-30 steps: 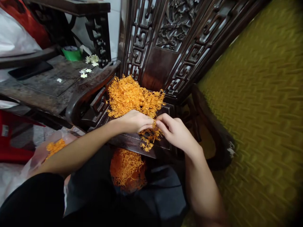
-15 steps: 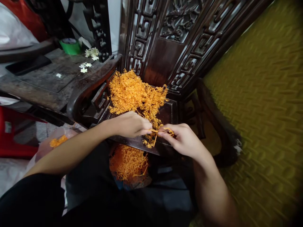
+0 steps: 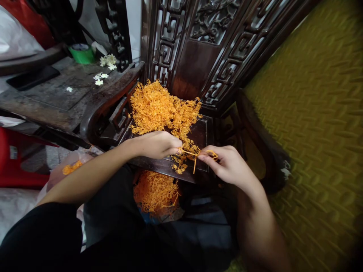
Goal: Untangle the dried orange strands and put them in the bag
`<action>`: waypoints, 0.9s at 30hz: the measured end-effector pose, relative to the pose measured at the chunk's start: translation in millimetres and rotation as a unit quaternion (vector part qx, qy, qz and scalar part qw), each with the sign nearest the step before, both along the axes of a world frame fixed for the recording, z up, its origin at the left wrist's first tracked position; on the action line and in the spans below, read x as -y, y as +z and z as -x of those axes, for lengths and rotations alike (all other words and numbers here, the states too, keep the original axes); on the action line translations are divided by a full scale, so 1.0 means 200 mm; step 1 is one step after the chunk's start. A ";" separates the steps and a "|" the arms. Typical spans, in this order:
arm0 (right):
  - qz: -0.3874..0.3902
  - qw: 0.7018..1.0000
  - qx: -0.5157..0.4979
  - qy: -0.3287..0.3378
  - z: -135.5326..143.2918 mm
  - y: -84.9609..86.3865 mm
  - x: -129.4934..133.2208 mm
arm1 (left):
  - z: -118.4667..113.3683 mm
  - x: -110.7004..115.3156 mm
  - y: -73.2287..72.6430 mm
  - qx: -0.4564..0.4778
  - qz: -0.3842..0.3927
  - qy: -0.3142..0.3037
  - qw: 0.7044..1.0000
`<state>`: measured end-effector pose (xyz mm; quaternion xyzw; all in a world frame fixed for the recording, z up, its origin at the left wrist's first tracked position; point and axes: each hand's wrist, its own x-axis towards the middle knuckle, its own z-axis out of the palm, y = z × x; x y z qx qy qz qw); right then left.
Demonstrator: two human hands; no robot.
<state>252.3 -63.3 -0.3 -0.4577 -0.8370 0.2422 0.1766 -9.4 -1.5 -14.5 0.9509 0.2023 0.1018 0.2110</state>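
Chair back (image 3: 191, 68): dark wood, pierced with angular openwork and a carved panel, rose behind the seat (image 3: 203, 130); a patterned yellow-green surface (image 3: 314, 113) filled the right side.
Orange heap (image 3: 155, 107): lay on the seat against the chair back, a tangle of fine branching pieces, with a looser trail running down toward the hands.
Left hand (image 3: 160, 144): had its fingers closed, pinching one end of a thin orange strand (image 3: 189, 152) above the front of the seat.
Right hand (image 3: 227, 162): pinched the other end between thumb and fingers, the grip closed; an orange loop (image 3: 212, 154) showed by its fingers.
Orange strand: stretched between the two hands, with a short straight stem (image 3: 195, 164) hanging down near the right fingertips.
Below the seat: a second orange bundle (image 3: 155, 190) sat just past the front edge; what held it was too dark to tell.
Side table (image 3: 76, 85): stood to the left, bearing a green tape roll (image 3: 82, 55), a flat black object (image 3: 33, 77) and small white blossoms (image 3: 108, 60).
Lower left: a red plastic item (image 3: 8, 160) was near a translucent pink bag (image 3: 56, 174) with orange pieces (image 3: 72, 167).
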 end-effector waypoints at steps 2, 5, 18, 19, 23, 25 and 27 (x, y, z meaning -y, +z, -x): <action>0.005 1.000 0.005 0.002 -0.02 -0.01 -0.01 | 0.01 -0.02 -0.02 0.003 0.013 -0.002 1.000; -0.022 0.999 0.029 -0.039 -0.14 -0.05 -0.01 | 0.12 -0.10 -0.05 0.024 0.017 0.054 0.998; 0.025 0.970 -0.187 -0.155 -0.10 -0.08 0.01 | 0.23 -0.15 -0.18 0.043 0.087 0.220 0.971; 0.035 0.962 -0.222 -0.153 -0.10 -0.07 0.01 | 0.24 -0.14 -0.18 0.069 0.122 0.241 0.960; 0.098 0.925 -0.367 -0.005 -0.08 -0.05 0.05 | 0.26 -0.13 -0.19 0.254 0.300 0.311 0.865; 0.136 0.903 -0.390 0.115 -0.02 -0.01 0.08 | 0.24 -0.13 -0.18 0.346 0.348 0.316 0.812; 0.183 0.888 -0.368 0.206 0.06 0.02 0.11 | 0.23 -0.13 -0.17 0.409 0.380 0.322 0.764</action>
